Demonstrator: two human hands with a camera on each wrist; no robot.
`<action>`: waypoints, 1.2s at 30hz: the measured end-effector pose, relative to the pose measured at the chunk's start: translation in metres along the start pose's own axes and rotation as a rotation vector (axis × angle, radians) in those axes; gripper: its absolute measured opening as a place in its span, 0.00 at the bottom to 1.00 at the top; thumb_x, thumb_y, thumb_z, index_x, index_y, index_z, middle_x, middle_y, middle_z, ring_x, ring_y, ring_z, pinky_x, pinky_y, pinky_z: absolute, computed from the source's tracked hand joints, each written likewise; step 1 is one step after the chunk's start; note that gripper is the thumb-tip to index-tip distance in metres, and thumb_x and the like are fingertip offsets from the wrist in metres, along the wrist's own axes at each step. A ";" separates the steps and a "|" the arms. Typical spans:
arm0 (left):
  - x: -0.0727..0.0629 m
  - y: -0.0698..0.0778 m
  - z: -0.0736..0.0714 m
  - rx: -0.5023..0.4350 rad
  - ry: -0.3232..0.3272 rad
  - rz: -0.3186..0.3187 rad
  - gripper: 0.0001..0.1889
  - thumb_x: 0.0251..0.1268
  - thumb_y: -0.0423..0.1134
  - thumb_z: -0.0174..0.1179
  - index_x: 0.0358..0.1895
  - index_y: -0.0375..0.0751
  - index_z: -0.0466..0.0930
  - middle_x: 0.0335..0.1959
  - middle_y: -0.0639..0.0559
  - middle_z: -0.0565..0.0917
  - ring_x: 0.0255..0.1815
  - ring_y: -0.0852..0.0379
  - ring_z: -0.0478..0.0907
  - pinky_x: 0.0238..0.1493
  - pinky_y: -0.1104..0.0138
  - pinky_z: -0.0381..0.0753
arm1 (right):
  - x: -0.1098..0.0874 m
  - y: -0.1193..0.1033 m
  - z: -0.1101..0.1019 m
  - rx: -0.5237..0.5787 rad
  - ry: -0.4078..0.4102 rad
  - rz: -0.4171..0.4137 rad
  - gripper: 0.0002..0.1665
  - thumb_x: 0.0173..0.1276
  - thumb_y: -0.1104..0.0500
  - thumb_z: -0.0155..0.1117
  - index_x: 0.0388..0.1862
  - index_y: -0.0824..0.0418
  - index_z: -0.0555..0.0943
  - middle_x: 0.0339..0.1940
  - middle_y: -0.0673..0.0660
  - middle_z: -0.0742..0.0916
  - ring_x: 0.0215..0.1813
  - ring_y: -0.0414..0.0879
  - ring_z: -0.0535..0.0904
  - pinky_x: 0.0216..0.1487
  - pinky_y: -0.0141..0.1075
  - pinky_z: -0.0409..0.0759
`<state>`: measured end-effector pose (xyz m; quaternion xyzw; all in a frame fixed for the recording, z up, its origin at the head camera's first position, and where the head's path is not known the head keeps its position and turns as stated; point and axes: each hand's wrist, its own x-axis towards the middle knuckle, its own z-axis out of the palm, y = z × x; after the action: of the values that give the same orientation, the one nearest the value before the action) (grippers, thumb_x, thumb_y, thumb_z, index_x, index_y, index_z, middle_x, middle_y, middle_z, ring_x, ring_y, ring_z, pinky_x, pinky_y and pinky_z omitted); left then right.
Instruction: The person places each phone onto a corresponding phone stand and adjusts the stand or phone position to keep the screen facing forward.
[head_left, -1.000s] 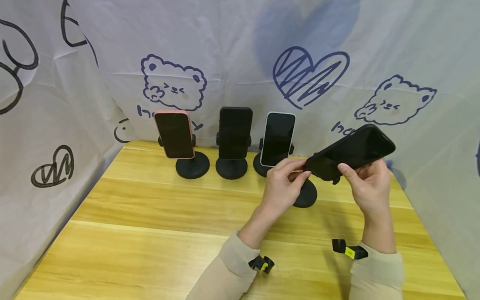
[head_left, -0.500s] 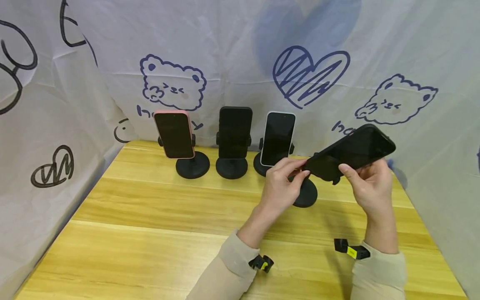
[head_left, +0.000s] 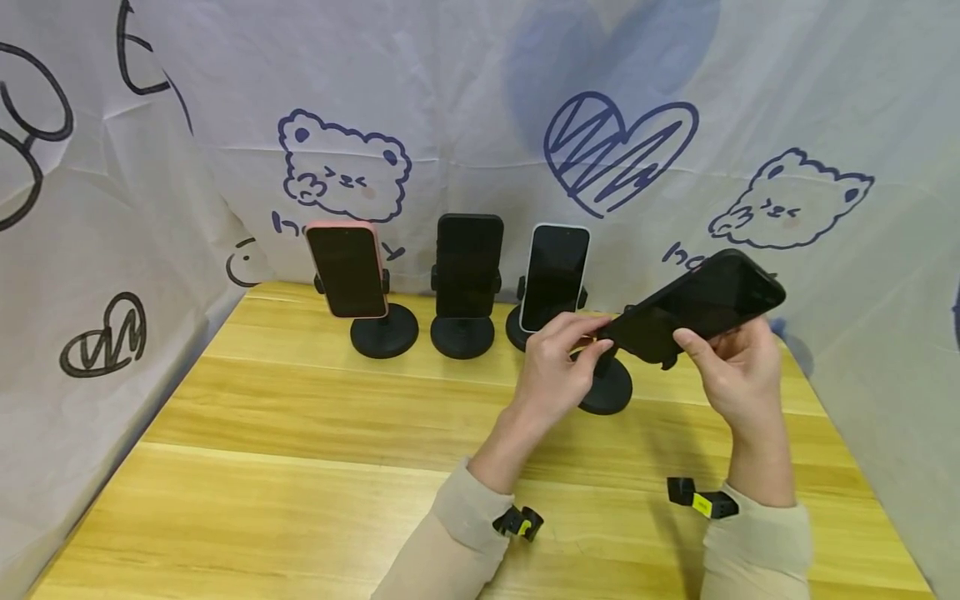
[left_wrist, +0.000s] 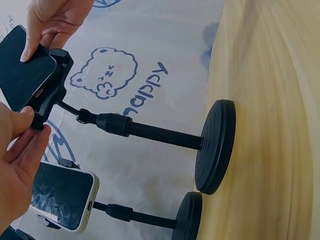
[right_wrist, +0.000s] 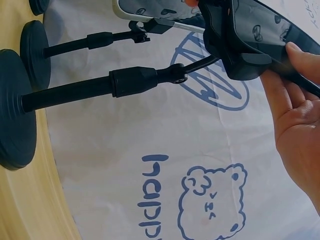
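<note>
A black smartphone lies tilted in the clamp of a black phone stand, its upper end raised to the right in the head view. My right hand grips the phone by its side, thumb over the screen and fingers beneath. With thumb and fingers, my left hand pinches the end of the clamp at the phone's lower end. The stand's round base rests on the table. In the right wrist view, the clamp sits across the phone, and the right hand holds it from the side.
Three more stands hold phones in a row at the back: a pink-edged phone, a black phone and a white-edged phone. The white-edged one stands close behind my left hand. A drawn-on white cloth hangs behind the wooden table.
Both hands, the tilted phone and its clamp have shifted very slightly left. Their holds look the same, and the other phones stay in their stands.
</note>
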<state>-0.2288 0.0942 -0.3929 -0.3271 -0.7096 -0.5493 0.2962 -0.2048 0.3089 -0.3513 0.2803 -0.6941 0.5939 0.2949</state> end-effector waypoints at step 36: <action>0.004 -0.002 -0.004 -0.228 -0.018 -0.283 0.15 0.62 0.29 0.72 0.52 0.32 0.88 0.45 0.41 0.87 0.47 0.49 0.87 0.51 0.71 0.86 | 0.022 -0.031 0.000 -0.382 -0.218 0.258 0.29 0.65 0.77 0.70 0.63 0.68 0.75 0.43 0.47 0.83 0.29 0.42 0.75 0.28 0.26 0.76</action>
<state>-0.2327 0.0903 -0.3903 -0.2606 -0.6842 -0.6595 0.1704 -0.1968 0.3036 -0.3141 0.1908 -0.8514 0.4510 0.1878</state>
